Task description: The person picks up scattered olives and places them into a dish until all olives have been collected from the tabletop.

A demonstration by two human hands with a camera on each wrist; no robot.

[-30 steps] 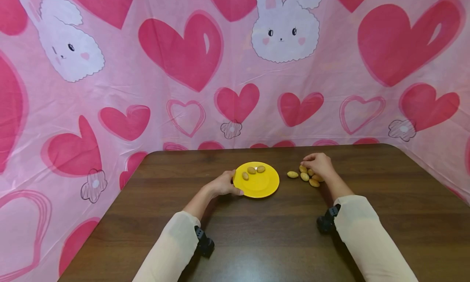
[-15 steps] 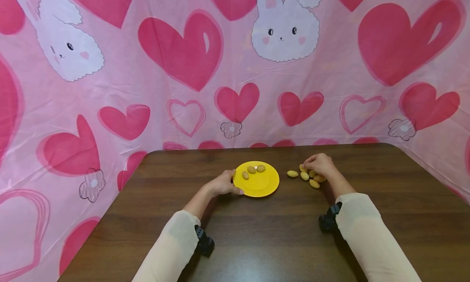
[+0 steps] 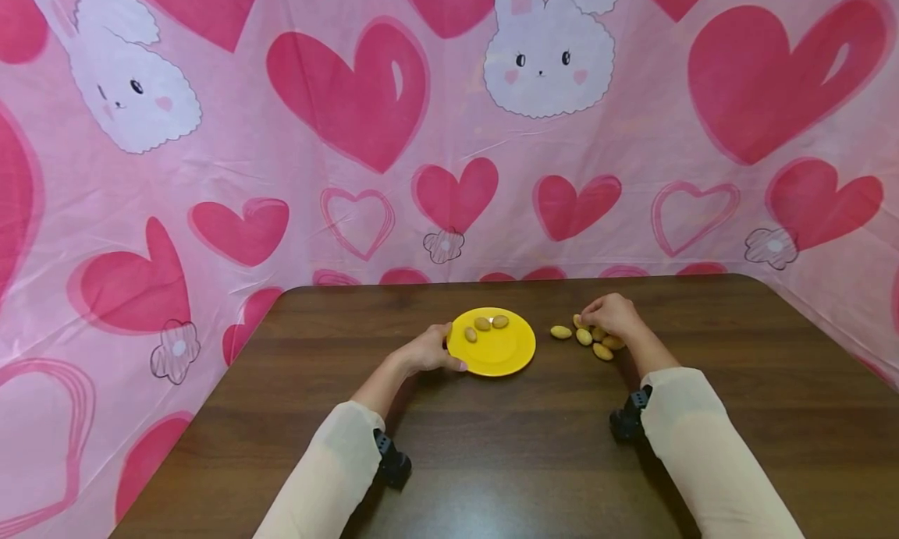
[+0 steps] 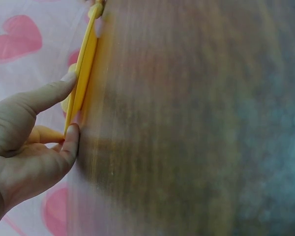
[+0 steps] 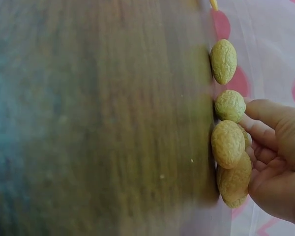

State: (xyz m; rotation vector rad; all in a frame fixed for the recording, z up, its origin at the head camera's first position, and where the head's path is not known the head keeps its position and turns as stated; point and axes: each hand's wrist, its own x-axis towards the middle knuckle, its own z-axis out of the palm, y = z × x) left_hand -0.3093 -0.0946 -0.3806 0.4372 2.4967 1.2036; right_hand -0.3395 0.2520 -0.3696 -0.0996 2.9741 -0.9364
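My left hand (image 3: 427,350) grips the left rim of a round yellow plate (image 3: 495,361). In the left wrist view its thumb lies over the rim of the tilted-looking plate (image 4: 88,64), with fingers beneath. On the plate lie three wrinkled yellow-brown ovals (image 3: 482,324), like nuts or dried fruit. To the right, my right hand (image 3: 613,314) pinches one such oval (image 3: 577,320) at the far side of a loose cluster. The right wrist view shows several nearer ovals (image 5: 228,144) beside the palm; they partly hide the fingertips and the pinched piece.
One oval (image 3: 560,332) lies between the plate and the cluster. Dark wood tabletop (image 3: 485,453) stretches toward the front. A pink cloth (image 3: 351,125) printed with hearts and rabbits hangs behind the table and along its left side.
My right hand has shifted slightly right, and its fingers have closed in around the far oval. The left hand and plate have stayed in place.
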